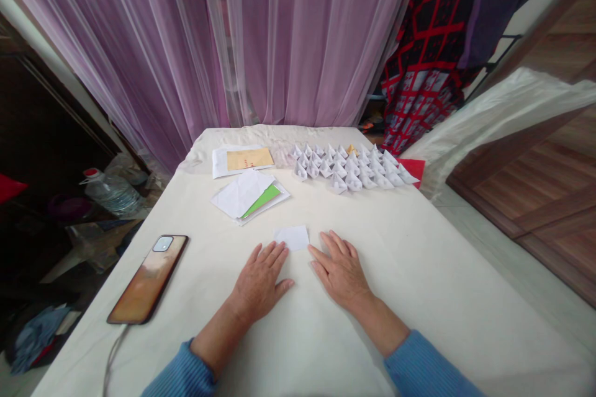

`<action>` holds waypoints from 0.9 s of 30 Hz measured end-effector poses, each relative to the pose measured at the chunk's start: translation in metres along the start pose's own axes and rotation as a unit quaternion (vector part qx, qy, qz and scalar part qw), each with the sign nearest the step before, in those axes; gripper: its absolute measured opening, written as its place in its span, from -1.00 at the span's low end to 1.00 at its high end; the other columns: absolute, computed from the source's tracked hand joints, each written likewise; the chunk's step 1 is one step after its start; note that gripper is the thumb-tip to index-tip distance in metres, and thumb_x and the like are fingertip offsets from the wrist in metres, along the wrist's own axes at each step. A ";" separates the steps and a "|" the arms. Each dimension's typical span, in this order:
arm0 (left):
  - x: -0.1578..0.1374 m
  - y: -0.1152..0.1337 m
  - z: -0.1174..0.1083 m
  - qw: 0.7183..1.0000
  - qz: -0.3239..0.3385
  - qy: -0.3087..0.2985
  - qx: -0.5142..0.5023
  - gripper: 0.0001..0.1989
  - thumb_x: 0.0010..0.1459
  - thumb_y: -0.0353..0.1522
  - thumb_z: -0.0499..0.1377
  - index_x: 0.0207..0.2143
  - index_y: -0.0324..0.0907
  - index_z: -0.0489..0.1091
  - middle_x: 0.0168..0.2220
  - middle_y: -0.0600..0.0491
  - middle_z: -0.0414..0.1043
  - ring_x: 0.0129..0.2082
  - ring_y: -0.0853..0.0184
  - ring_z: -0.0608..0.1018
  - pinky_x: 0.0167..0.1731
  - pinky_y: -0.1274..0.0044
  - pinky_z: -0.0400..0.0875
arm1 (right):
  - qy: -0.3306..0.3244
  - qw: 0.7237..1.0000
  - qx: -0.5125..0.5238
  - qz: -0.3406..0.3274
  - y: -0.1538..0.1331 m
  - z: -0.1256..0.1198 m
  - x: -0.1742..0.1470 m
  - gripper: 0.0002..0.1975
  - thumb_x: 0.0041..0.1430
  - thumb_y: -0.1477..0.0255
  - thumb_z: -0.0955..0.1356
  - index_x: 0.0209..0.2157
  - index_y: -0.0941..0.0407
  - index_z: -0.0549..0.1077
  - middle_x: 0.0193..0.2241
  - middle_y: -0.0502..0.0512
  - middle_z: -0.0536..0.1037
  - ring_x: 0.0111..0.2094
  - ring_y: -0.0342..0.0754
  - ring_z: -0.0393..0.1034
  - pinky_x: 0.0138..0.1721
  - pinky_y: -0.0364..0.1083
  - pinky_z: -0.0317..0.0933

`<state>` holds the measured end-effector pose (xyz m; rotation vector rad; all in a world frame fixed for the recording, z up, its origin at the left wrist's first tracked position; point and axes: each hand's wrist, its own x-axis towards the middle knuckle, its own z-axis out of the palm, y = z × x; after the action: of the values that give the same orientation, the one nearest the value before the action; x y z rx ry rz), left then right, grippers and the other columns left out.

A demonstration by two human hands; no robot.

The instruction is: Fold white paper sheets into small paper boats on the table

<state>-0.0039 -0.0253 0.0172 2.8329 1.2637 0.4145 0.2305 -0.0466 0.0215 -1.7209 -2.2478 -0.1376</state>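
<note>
A small white square of paper [294,237] lies flat on the white-covered table [400,298]. My left hand [261,280] rests palm down with fingers stretched out, its fingertips at the paper's lower left edge. On the other side, my right hand [341,268] lies flat with fingers spread, the index fingertip close to the paper's lower right corner. Neither hand grips anything. Farther back stand several rows of folded white paper pieces [352,181] with pointed tips, and one yellowish folded piece [352,150] among them.
Left of centre lie loose white sheets [242,192] with a green sheet [261,200], and behind them a tan envelope-like paper [250,159]. A phone [148,279] with a cable [113,353] lies at the left. Purple curtains [298,37] hang behind the table.
</note>
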 end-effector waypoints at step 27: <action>0.006 0.003 -0.024 0.998 -0.056 0.015 -0.023 -0.68 0.28 -0.22 0.07 0.00 -0.10 0.45 0.02 -0.02 0.50 0.08 0.11 0.46 0.21 0.08 0.14 | -0.111 0.989 0.042 0.092 -0.006 -0.012 0.076 -0.64 0.07 0.23 0.42 -0.10 0.06 0.47 -0.11 0.18 0.50 -0.07 0.09 0.36 -0.11 -0.03 0.20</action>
<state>-0.0039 -0.0249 0.0422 2.7126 1.3913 0.4763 0.2095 0.0195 0.0562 -1.9703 -2.1913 0.1943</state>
